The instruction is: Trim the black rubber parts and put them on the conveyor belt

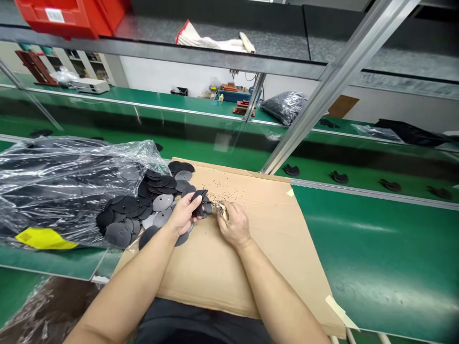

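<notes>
My left hand (pixel 185 213) is closed around a few black plastic discs (pixel 200 200) held on edge above the cardboard. In my right hand (pixel 234 223) is a pair of cutting pliers (pixel 223 210) with cream handles, gripped in closed fingers. The metal jaws point left, close to the discs; whether they touch is too small to tell. Left of my hands lies a heap of loose black discs (pixel 163 202), some with a small nub at the centre. It spills from a clear plastic bag (pixel 71 177). Tiny black bits (pixel 229 191) are scattered over the cardboard sheet (pixel 272 248).
Beyond the cardboard runs a green conveyor belt (pixel 308 167) carrying several curved black parts (pixel 339 177). A slanted metal post (pixel 308 129) rises at the right. Overhead, a shelf holds a red bin (pixel 71 19) and a white glove (pixel 211 42). A yellow label (pixel 46 238) lies on the bag.
</notes>
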Action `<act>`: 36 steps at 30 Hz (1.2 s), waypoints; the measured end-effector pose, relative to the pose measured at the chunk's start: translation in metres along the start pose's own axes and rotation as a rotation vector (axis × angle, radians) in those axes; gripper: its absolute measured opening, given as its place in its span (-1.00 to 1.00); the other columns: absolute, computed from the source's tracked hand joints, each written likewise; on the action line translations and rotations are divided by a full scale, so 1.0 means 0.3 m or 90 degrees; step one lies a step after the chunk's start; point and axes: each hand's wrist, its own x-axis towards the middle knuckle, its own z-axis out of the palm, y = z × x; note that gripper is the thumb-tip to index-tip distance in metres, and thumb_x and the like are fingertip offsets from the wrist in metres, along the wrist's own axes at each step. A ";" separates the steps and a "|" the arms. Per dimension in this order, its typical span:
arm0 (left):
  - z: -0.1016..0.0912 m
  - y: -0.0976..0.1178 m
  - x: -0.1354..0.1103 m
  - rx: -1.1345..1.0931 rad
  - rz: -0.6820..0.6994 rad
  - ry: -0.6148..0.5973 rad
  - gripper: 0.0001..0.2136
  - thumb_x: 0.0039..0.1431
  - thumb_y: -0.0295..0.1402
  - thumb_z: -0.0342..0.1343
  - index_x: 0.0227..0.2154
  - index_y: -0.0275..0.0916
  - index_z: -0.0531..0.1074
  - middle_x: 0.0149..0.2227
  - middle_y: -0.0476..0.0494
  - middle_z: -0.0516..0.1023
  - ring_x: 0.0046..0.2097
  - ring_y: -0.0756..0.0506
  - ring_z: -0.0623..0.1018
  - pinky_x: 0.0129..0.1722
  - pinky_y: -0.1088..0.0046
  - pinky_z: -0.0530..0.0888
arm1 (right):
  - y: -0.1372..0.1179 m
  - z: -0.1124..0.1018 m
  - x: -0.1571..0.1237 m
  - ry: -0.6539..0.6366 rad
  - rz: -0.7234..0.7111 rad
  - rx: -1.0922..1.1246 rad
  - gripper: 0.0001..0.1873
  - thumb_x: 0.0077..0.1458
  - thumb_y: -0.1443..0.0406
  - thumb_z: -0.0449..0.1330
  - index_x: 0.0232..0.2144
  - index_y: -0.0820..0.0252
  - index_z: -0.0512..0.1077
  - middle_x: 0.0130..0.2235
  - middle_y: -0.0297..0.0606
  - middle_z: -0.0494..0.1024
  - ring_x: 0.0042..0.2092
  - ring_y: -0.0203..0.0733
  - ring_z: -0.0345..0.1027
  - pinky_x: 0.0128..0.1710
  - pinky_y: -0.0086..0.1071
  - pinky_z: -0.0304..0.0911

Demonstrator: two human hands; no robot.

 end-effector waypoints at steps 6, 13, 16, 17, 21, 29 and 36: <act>0.002 0.000 -0.004 0.011 0.003 -0.001 -0.53 -0.08 -0.07 0.28 -0.22 -0.26 0.30 -0.56 0.03 0.41 -0.64 0.10 0.35 -0.72 0.66 0.10 | 0.003 -0.001 -0.001 -0.017 -0.011 -0.019 -0.73 0.14 0.29 0.06 -0.11 0.26 0.38 -0.29 -0.14 0.43 -0.25 -0.12 0.27 -0.14 -0.26 0.24; 0.002 -0.002 -0.003 0.026 0.009 0.009 -0.53 -0.07 -0.05 0.26 -0.21 -0.25 0.28 -0.56 0.04 0.40 -0.64 0.10 0.33 -0.71 0.66 0.11 | 0.005 -0.005 0.001 -0.074 -0.001 -0.089 -0.75 0.07 0.37 0.05 -0.18 0.24 0.41 -0.34 -0.17 0.44 -0.26 -0.12 0.27 -0.12 -0.32 0.21; 0.003 -0.006 -0.002 0.042 0.014 0.017 -0.53 -0.06 -0.04 0.25 -0.22 -0.24 0.27 -0.56 0.05 0.38 -0.64 0.11 0.32 -0.71 0.67 0.12 | 0.005 -0.007 0.000 -0.095 0.012 -0.116 -0.75 0.04 0.38 0.06 -0.20 0.23 0.42 -0.36 -0.18 0.45 -0.28 -0.13 0.27 -0.14 -0.35 0.21; 0.003 -0.008 -0.002 0.046 0.014 0.019 -0.54 -0.05 -0.03 0.24 -0.23 -0.24 0.26 -0.56 0.06 0.38 -0.64 0.11 0.33 -0.71 0.67 0.12 | 0.005 -0.009 -0.001 -0.099 0.016 -0.121 -0.75 0.03 0.38 0.06 -0.21 0.23 0.43 -0.35 -0.18 0.45 -0.29 -0.14 0.27 -0.15 -0.36 0.21; 0.006 -0.013 -0.003 0.056 0.015 0.018 -0.55 -0.04 -0.03 0.23 -0.24 -0.23 0.25 -0.55 0.06 0.38 -0.64 0.11 0.34 -0.71 0.67 0.13 | 0.000 -0.015 -0.004 -0.113 0.033 -0.120 -0.76 0.01 0.39 0.07 -0.23 0.21 0.44 -0.35 -0.20 0.47 -0.30 -0.17 0.30 -0.21 -0.39 0.20; 0.015 -0.012 -0.007 0.005 0.069 0.028 -0.54 -0.04 -0.18 0.28 -0.13 -0.17 0.21 -0.42 0.03 0.45 -0.46 -0.01 0.53 -0.53 0.53 0.42 | 0.000 -0.004 -0.002 -0.102 0.144 0.048 -0.81 -0.01 0.38 0.07 -0.33 0.14 0.45 -0.37 -0.27 0.51 -0.33 -0.19 0.35 -0.29 -0.39 0.26; -0.015 -0.006 0.010 -0.093 0.088 0.049 -0.48 -0.17 -0.40 0.37 -0.10 -0.22 0.31 -0.47 0.08 0.40 -0.54 0.13 0.39 -0.62 0.66 0.24 | 0.019 -0.008 -0.001 -0.041 0.160 0.096 -0.73 0.01 0.34 0.09 -0.19 0.17 0.43 -0.30 -0.20 0.49 -0.23 -0.12 0.35 -0.16 -0.28 0.29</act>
